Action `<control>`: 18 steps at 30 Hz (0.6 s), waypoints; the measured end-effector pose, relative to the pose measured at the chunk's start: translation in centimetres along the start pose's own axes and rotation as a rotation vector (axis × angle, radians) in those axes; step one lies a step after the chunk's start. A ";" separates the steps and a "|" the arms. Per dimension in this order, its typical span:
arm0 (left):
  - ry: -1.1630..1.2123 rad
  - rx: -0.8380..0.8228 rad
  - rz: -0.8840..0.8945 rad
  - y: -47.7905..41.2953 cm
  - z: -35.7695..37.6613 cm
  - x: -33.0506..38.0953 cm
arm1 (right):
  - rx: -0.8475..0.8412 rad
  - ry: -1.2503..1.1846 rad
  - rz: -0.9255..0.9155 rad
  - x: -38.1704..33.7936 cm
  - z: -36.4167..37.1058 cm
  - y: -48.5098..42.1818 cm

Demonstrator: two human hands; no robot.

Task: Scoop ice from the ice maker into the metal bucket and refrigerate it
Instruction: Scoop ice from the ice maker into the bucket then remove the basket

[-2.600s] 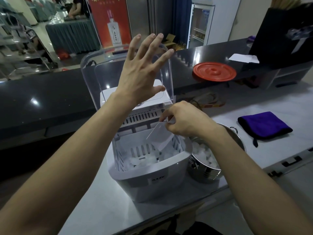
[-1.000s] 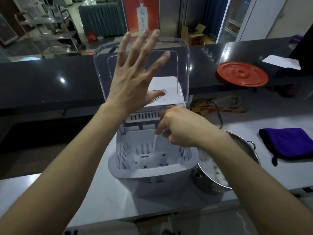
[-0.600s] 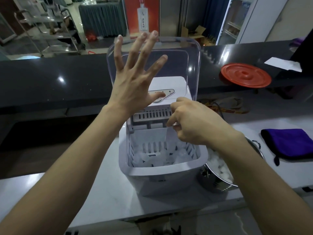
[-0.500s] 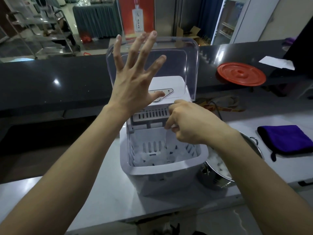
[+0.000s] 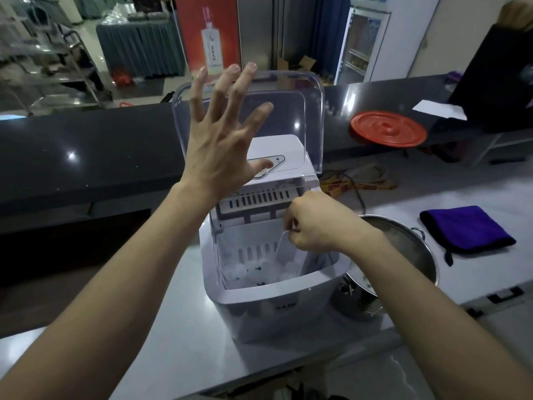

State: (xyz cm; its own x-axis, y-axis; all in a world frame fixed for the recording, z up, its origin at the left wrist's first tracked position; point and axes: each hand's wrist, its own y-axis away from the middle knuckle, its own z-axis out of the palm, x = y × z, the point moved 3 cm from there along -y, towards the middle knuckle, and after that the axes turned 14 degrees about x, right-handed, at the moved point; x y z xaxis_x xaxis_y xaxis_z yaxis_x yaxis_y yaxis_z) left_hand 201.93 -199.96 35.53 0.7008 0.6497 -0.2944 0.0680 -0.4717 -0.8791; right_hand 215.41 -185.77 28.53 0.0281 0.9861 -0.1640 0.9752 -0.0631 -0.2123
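On the white counter [image 5: 173, 342], the ice maker [image 5: 274, 307] sat where it had been half a second earlier, its clear lid [image 5: 313, 116] still tipped up and back. The metal bucket [image 5: 427, 255] stayed just right of the machine; touching or not, couldn't tell. The right forearm covered most of its inside, so the fill level wasn't readable.

The left hand [image 5: 222, 148] hadn't changed: fingers spread, palm against the lid, propping it open.

The real change was the right hand [image 5: 317, 226]. Pinching the clear scoop [image 5: 287, 249] by its handle, it had come down from vent level into the basket. The blade had turned from edge-on to face-on and angled down at the ice [image 5: 259, 272] on the basket floor.

My read: another load was starting. Filling wasn't finished and the fridge step hadn't begun. A glass-door fridge [image 5: 363, 44] stood far back, beyond the dark bar top [image 5: 86, 145].

Counts:
- 1 white counter
- 1 bar top
- 1 ice maker
- 1 bucket
- 1 red round lid [image 5: 388, 128]
- 1 purple cloth [image 5: 464, 229]
- 2 hands
- 1 paper sheet [image 5: 438, 109]
- 1 scoop
- Ice: several clumped pieces, not countable
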 end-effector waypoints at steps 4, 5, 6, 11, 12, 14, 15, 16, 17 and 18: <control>-0.010 0.013 0.002 0.0 -0.2 -0.1 | -0.015 -0.022 -0.037 0.2 0.7 -0.7; -0.012 0.009 0.001 0.0 -0.1 -0.1 | -0.030 -0.024 -0.049 0.1 1.0 -0.8; -0.015 0.004 0.003 0.0 0.0 -0.1 | -0.053 -0.020 -0.064 0.0 1.3 -0.8; -0.028 0.008 -0.005 0.0 -0.1 -0.2 | -0.136 -0.025 -0.102 0.1 2.4 -1.1; -0.031 0.008 -0.005 0.0 -0.1 -0.2 | -0.138 -0.042 -0.102 0.1 2.5 -1.1; -0.028 0.015 -0.005 0.0 -0.1 -0.2 | -0.117 -0.088 -0.094 -0.1 2.7 -1.2; -0.030 0.017 -0.006 0.1 -0.1 -0.2 | -0.101 -0.100 -0.096 -0.3 2.9 -1.2; -0.033 0.020 -0.008 0.0 -0.2 -0.2 | -0.081 -0.102 -0.103 -0.6 3.1 -1.2; -0.034 0.020 -0.010 0.1 -0.3 -0.1 | -0.068 -0.099 -0.114 -0.8 3.4 -1.2; -0.031 0.019 -0.011 0.1 -0.3 -0.1 | -0.065 -0.089 -0.125 -1.0 3.6 -1.2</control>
State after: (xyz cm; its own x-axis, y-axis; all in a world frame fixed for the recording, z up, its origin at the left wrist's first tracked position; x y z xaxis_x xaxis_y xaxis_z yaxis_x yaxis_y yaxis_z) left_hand 202.08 -200.21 35.61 0.6776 0.6734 -0.2958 0.0623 -0.4533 -0.8892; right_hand 213.41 -187.21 25.43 -0.1105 0.9680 -0.2254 0.9822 0.0717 -0.1737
